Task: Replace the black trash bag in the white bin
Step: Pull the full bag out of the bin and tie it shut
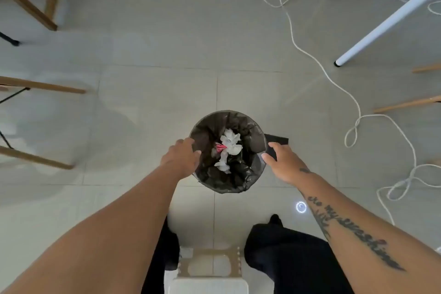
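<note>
At frame centre, the black trash bag lines the bin, thin, soft, slippery, prob. light w/ paper scraps, so pinch its folded-over edge at opp. rim sides; left hand meets left rim, grip unclear, right hand straight-fingered, empty.

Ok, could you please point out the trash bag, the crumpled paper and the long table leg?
trash bag (pixel 226 182): head view, its near edge.
crumpled paper (pixel 230 141): head view, the wad's middle.
long table leg (pixel 386 26): head view, mid-shaft.
</note>
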